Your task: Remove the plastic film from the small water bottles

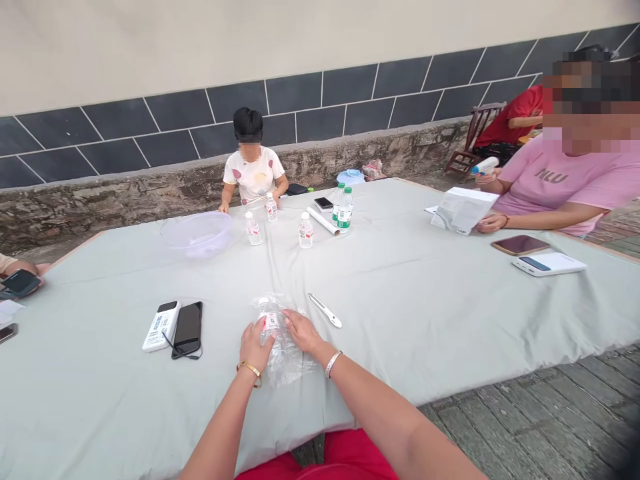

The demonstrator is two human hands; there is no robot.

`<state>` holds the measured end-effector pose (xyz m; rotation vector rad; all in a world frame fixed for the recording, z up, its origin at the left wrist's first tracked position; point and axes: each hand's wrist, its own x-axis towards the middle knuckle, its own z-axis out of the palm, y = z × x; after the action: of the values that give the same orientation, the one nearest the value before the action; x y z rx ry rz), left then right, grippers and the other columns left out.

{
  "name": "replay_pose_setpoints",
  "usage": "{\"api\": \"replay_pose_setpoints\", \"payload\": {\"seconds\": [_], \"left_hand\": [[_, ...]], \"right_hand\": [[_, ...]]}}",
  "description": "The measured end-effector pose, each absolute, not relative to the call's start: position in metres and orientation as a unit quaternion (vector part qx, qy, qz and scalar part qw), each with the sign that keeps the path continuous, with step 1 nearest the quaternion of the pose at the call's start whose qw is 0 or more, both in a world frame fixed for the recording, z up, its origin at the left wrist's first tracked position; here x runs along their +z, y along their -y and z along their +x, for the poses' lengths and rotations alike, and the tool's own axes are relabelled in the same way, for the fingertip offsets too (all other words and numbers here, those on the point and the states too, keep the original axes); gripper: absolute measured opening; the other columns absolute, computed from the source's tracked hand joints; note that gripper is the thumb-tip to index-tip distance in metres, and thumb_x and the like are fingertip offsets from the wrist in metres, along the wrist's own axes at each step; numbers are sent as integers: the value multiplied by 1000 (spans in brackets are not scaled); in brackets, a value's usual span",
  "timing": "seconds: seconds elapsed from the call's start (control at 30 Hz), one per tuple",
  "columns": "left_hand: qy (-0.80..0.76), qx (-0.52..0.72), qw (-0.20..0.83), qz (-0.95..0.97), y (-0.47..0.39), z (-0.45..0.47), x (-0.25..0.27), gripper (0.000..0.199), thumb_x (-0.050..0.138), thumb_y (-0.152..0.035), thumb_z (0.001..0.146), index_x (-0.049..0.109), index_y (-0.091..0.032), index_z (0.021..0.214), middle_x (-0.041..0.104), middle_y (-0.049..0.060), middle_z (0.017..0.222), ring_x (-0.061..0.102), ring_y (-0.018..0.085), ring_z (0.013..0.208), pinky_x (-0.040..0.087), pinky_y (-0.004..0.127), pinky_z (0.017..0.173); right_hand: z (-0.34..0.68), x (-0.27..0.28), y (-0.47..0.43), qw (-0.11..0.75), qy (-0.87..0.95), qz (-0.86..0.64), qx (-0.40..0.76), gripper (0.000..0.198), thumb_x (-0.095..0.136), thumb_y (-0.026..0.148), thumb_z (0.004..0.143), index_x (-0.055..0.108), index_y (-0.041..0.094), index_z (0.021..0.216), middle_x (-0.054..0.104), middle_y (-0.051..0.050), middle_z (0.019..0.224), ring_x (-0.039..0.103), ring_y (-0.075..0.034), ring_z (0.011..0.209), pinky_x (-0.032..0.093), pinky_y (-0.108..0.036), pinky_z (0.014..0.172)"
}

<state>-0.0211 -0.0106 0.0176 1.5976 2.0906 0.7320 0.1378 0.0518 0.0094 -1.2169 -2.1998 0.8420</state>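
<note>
A small clear bottle with a red-and-white label lies on a sheet of transparent plastic wrap in front of me. My left hand grips the bottle from its left side, thumb and fingers around it. On the other side, my right hand has its fingers bent onto the wrap beside the bottle; its fingertips are partly hidden. A white utility knife lies just right of my right hand, touched by neither hand.
A white power bank and a black phone lie to the left. Farther back stand small bottles, green-capped water bottles and a translucent basin. A person at right holds a white box; another sits opposite.
</note>
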Motion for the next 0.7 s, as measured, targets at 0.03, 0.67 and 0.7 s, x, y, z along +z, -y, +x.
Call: {"api": "replay_pose_setpoints", "payload": {"seconds": [0.03, 0.67, 0.7], "left_hand": [[-757, 270, 205, 559, 14, -33, 18, 51, 51, -31, 78, 48, -20, 127, 47, 9, 135, 33, 25, 131, 28, 38, 106], [-844, 253, 242, 406, 34, -83, 11, 28, 37, -38, 83, 58, -20, 89, 63, 3, 68, 60, 20, 65, 41, 28, 60], [-844, 255, 238, 408, 35, -81, 10, 26, 36, -36, 84, 57, -21, 80, 62, 2, 66, 59, 19, 64, 40, 27, 59]], "right_hand": [[138, 8, -51, 234, 812, -445, 296, 44, 29, 29, 92, 49, 15, 128, 51, -8, 132, 45, -18, 122, 33, -34, 105], [146, 18, -84, 386, 592, -579, 406, 33, 37, 23, 77, 63, 16, 97, 67, -6, 89, 61, -17, 76, 48, -32, 74], [143, 22, -82, 394, 589, -587, 391, 33, 36, 23, 77, 62, 17, 97, 66, -6, 92, 61, -17, 77, 47, -33, 76]]}}
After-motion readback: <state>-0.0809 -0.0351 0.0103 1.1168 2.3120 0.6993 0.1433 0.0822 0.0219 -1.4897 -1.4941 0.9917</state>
